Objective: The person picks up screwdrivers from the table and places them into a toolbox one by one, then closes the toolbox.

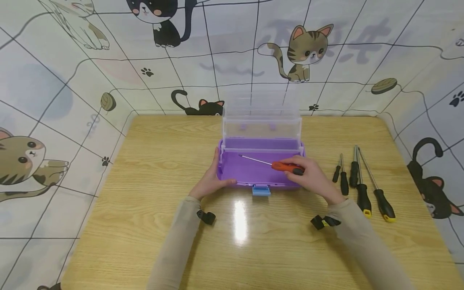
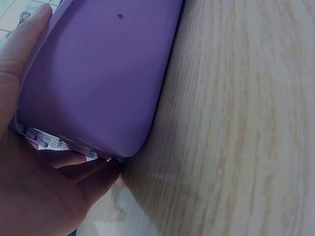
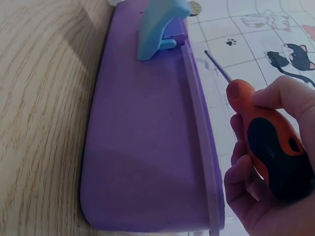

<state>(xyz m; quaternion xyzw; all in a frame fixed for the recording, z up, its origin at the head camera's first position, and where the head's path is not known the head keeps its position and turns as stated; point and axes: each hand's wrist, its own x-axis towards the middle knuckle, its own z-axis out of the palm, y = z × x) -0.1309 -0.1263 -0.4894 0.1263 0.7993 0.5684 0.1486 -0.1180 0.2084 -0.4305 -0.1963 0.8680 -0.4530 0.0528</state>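
Note:
A purple plastic toolbox (image 1: 237, 167) stands on the table with its clear lid (image 1: 262, 129) raised at the back. My left hand (image 1: 211, 181) grips the box's left end, the thumb at the front rim and the fingers along the side. In the left wrist view that hand (image 2: 44, 187) wraps the box's corner (image 2: 98, 73). A screwdriver with an orange and black handle (image 1: 286, 167) is in my right hand (image 1: 311, 177), held over the open box with its shaft pointing left. The right wrist view shows the fingers round the screwdriver handle (image 3: 268, 132), above the rim.
Several black-handled screwdrivers (image 1: 363, 197) lie on the table right of the box, some with yellow ends. A light blue latch (image 1: 261, 191) hangs at the box's front. Cat-patterned sheeting (image 1: 232, 68) encloses the wooden table (image 1: 156, 161) at the back and sides.

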